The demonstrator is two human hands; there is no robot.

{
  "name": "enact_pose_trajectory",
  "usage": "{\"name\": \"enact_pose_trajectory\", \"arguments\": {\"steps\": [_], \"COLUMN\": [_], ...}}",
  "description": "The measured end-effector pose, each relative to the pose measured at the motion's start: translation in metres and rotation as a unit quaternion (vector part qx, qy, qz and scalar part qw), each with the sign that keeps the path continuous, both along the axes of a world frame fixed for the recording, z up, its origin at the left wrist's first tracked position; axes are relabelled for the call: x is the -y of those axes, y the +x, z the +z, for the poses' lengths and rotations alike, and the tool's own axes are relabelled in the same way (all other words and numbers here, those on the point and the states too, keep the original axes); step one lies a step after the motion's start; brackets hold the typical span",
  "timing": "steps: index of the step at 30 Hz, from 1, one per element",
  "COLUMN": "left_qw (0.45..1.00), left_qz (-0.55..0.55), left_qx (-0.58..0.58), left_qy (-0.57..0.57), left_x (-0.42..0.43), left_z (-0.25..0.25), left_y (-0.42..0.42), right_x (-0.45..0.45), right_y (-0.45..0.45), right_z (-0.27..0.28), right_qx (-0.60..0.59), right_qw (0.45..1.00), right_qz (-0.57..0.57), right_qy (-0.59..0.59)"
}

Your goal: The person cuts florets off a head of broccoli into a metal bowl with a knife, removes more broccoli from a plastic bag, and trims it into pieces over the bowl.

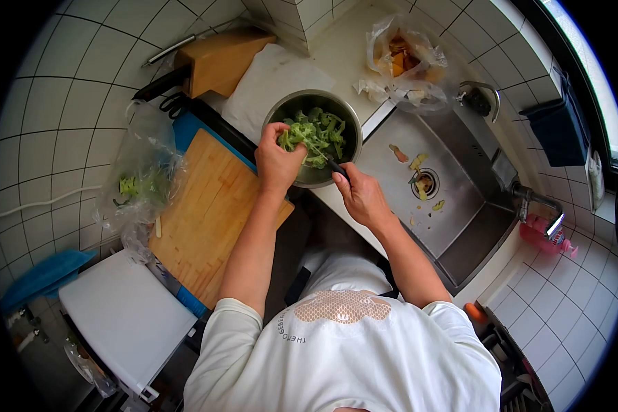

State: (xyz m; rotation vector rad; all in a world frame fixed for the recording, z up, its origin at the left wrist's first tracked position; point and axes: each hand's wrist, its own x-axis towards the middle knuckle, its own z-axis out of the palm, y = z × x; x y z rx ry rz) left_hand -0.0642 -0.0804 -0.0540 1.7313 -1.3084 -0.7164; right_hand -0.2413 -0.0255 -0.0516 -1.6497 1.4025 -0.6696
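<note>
Over a round metal bowl, my left hand grips a piece of green broccoli, fingers curled around it. My right hand is closed on the black handle of a small knife. Its thin blade points toward the broccoli in my left hand and is partly lost against the green. Cut broccoli florets lie inside the bowl, just below both hands.
A wooden cutting board is to the left, beside a clear bag with greens. On the right is a steel sink with peelings around its drain. Behind it sits a plastic bag of scraps. A knife block stands back left.
</note>
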Motion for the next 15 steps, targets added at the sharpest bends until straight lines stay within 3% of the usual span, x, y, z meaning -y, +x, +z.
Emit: {"name": "enact_pose_trajectory", "arguments": {"steps": [15], "left_qw": [0.998], "left_qz": [0.040], "left_qx": [0.008], "left_qy": [0.039], "left_x": [0.0011], "left_z": [0.0034], "left_y": [-0.0062], "right_x": [0.0020], "right_y": [0.0031], "right_z": [0.0019], "right_qx": [-0.021], "right_qw": [1.000], "right_qz": [-0.012], "right_qy": [-0.005]}}
